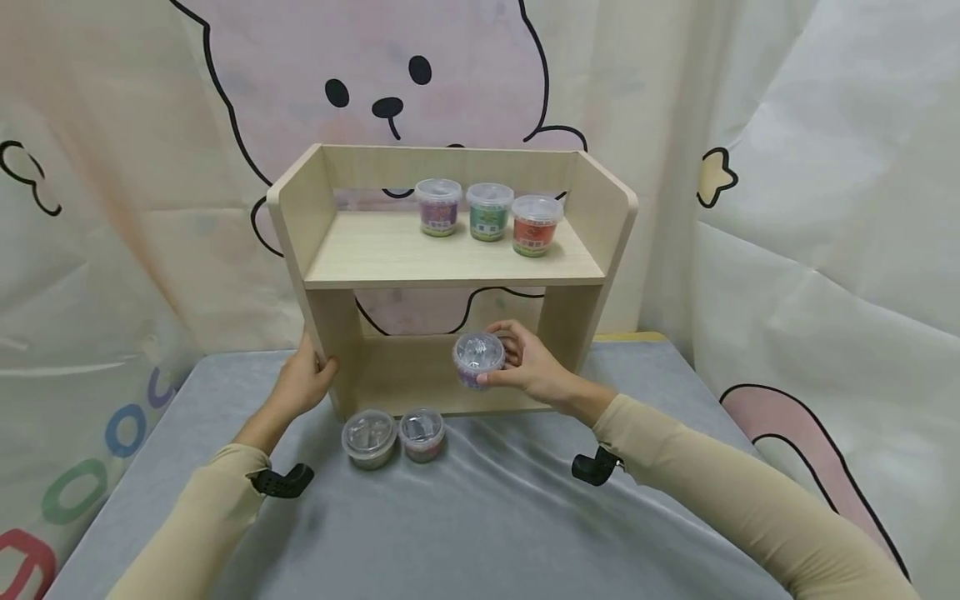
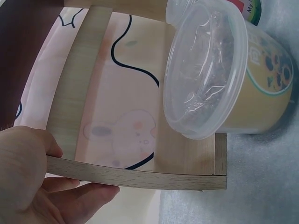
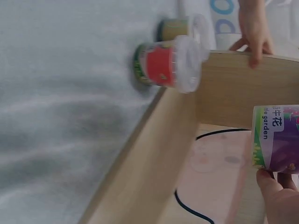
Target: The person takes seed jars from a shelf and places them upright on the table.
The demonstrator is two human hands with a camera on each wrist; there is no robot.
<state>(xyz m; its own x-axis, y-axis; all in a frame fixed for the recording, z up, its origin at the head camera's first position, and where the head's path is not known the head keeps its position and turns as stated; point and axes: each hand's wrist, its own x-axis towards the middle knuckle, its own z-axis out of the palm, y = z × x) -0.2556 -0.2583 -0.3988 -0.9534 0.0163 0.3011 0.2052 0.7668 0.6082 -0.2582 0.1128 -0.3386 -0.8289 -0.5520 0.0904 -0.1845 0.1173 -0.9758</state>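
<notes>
My right hand (image 1: 536,367) holds a plastic cup with a purple label (image 1: 478,358) and a clear lid, thumb on one side and fingers on the other. It is in front of the lower opening of a two-tier wooden shelf (image 1: 450,265), lid tilted toward me. In the right wrist view the purple cup's label (image 3: 280,140) carries the words "little garden". My left hand (image 1: 303,382) grips the front edge of the shelf's left side panel; the left wrist view shows the thumb inside and the fingers outside that panel (image 2: 140,178).
On the upper tier stand a purple cup (image 1: 438,208), a green cup (image 1: 489,213) and a red cup (image 1: 535,227). A wider, pale-yellow-labelled cup (image 1: 370,439) and a red-labelled cup (image 1: 422,435) stand on the grey cloth (image 1: 480,525) before the shelf's lower left. Printed curtains surround the table.
</notes>
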